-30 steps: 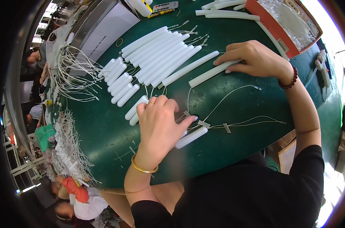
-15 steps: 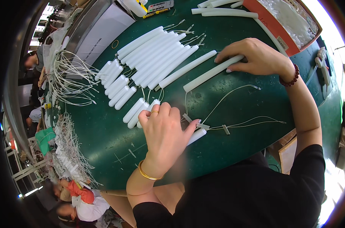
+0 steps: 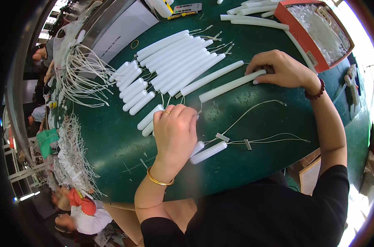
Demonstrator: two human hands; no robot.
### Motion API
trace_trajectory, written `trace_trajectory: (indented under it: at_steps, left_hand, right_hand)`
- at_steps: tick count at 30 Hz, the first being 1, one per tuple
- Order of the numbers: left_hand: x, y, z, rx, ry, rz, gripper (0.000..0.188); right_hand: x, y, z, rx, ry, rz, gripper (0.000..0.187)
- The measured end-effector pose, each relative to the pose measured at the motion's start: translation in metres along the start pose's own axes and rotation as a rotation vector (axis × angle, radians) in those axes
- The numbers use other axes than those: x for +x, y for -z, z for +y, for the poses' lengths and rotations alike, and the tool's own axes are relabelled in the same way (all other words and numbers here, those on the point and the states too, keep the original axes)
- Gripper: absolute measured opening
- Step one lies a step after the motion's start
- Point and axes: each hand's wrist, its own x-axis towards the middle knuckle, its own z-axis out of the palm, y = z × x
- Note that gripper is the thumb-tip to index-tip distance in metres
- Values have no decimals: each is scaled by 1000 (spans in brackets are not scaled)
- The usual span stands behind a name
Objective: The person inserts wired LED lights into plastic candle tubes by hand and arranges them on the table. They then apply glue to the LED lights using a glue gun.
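Observation:
My right hand (image 3: 280, 70) is closed around the right end of a long white tube (image 3: 232, 86), thumb beneath and fingers over it. From the tube's left end a thin wire (image 3: 201, 106) runs down to my left hand (image 3: 176, 129), whose thumb and fingers are pinched on it. That hand hides part of the short white cylinders beside it. Below it lies a short white cylinder (image 3: 209, 153) with thin wires and a small grey tag (image 3: 248, 144). Another long white tube (image 3: 213, 78) lies just beyond the held one, beside a row of similar tubes (image 3: 182, 61).
Short white cylinders (image 3: 133, 95) lie wired to the row. White cable bundles (image 3: 78, 78) hang at the left table edge. An orange-red box (image 3: 306, 45) of translucent pieces stands far right, near more loose tubes (image 3: 257, 20). A remote control (image 3: 187, 8) lies at the back.
My left hand has come off the grey tag and the lower cylinders and now pinches the wire near the tube's end. My right hand has shifted slightly on the tube. The whole view has moved slightly.

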Motion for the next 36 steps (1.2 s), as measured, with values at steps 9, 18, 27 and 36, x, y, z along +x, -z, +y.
trace_trajectory:
  at_steps: [9,18,27,36]
  left_hand:
    - [-1,0,-4,61,1,25,6]
    - [0,-3,-8,100,-48,75,6]
    - [1,-5,-8,114,-32,107,5]
    - [2,-9,-10,100,-49,140,7]
  right_hand:
    - [3,3,-7,113,-147,14,22]
    - [12,-6,-9,406,-342,141,22]
    - [13,-6,-7,375,-319,176,19]
    - [13,-10,-4,331,-245,147,20]
